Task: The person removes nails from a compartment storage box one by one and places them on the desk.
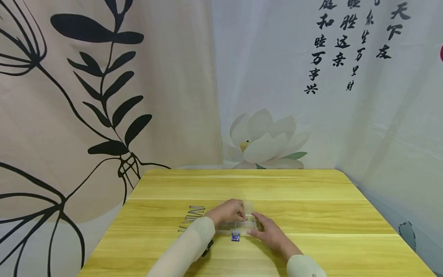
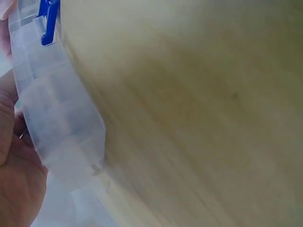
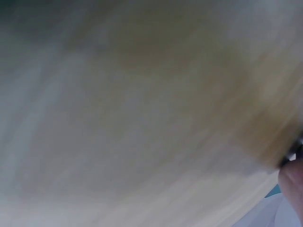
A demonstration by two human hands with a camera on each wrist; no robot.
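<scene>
A clear plastic compartment box [image 1: 225, 227] lies on the table with its lid raised at the back and a blue latch [image 1: 235, 236] at its front. Over its right compartments, my left hand [image 1: 228, 211] points down with curled fingers, pinching a small metal screw [image 1: 246, 219] mostly hidden by the fingertips. In the left wrist view, the box [image 2: 64, 104] stands beside that hand [image 2: 21, 175]. My right hand [image 1: 271, 232] holds the box's right end, thumb at the front corner and index finger at the rear one. Only a thumb [image 3: 293, 184] shows in the blurred right wrist view.
Several long metal screws [image 1: 195, 211] lie in a loose column left of the box, partly behind the left sleeve [image 1: 194, 240]. The wooden table [image 1: 311, 200] reaches back to a printed curtain [image 1: 180, 96].
</scene>
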